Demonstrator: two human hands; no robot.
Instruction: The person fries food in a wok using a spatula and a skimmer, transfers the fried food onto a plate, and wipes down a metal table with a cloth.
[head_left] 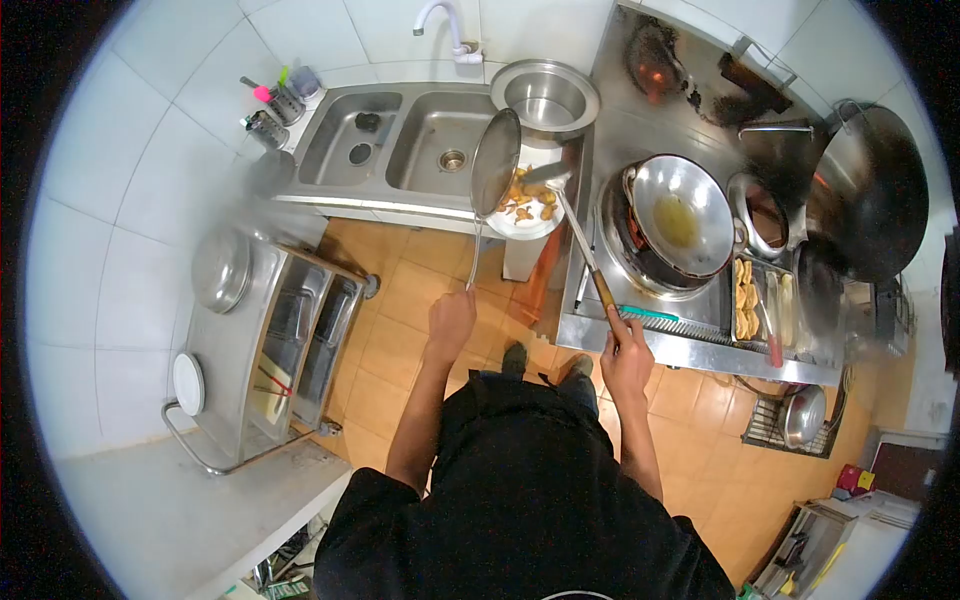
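My left hand (452, 322) is closed round the handle of a round strainer (496, 165), which is tipped on edge above a white plate (520, 230). Browned food pieces (522, 207) lie on that plate. In my right hand (627, 352) is the wooden handle of a long metal ladle (549, 176), whose head hangs over the plate beside the strainer. To the right, a metal wok (708, 215) with yellowish oil (676, 221) in it rests on the stove.
A double sink (345, 190) and a large steel basin (546, 95) stand behind. At the right are a big dark wok (880, 190), a pot (760, 225) and a tray with food slices (746, 300). A steel trolley (225, 360) is at the left.
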